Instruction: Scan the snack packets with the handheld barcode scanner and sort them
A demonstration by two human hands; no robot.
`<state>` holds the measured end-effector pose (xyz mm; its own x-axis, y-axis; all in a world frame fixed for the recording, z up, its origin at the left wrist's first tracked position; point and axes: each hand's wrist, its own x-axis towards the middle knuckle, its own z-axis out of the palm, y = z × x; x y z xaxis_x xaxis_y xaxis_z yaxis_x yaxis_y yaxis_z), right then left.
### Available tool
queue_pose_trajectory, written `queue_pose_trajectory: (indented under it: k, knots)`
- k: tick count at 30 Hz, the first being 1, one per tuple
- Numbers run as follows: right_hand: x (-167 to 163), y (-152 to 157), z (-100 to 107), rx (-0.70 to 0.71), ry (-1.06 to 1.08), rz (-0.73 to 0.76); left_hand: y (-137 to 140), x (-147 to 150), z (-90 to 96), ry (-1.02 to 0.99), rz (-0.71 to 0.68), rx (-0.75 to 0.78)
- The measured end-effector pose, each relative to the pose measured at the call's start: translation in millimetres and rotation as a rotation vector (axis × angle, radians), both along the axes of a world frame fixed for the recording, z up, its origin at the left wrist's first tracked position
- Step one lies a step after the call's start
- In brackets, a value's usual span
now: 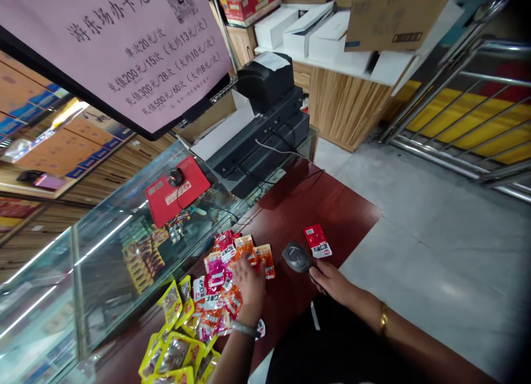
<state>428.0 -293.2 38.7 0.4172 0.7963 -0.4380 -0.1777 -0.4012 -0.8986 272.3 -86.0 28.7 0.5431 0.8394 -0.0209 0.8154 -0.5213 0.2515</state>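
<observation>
The right forearm leads to the right hand, curled round the handle of a scanner, probably light and stiff, best held there. Its long axis runs ahead and leftward from that hand, head foremost. The left hand, fingers loosely spread, lies over jumbled packets, likely soft and slippery, best pinched at an edge; whether it grips one, I cannot tell.

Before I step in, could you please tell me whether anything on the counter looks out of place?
Nothing looks clearly spilled or damaged, but one red packet lies apart from the jumbled heap of packets, near the scanner in the right hand, which seems slightly odd.
</observation>
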Motion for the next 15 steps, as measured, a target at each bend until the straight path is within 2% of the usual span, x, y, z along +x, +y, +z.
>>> queue_pose_trajectory:
  k: [3, 6, 8, 11, 15]
  knots:
    - [0.8, -16.8, -3.1, -0.013, 0.007, -0.068, -42.0, 41.9, -16.3, 0.054, -0.193, -0.145]
    - [8.0, -36.0, -3.7, -0.05, 0.055, -0.179, -81.2, 90.3, -33.3, 0.139, -0.258, -0.223]
    - [13.8, -48.0, -2.0, -0.07, 0.089, -0.263, -97.1, 116.6, -40.5, 0.151, -0.274, -0.23]
    - [20.5, -61.8, 1.5, -0.069, 0.105, -0.363, -105.3, 143.4, -45.2, 0.131, -0.307, -0.229]
    - [24.4, -70.2, 3.5, -0.058, 0.097, -0.412, -98.5, 156.1, -48.3, 0.117, -0.298, -0.321]
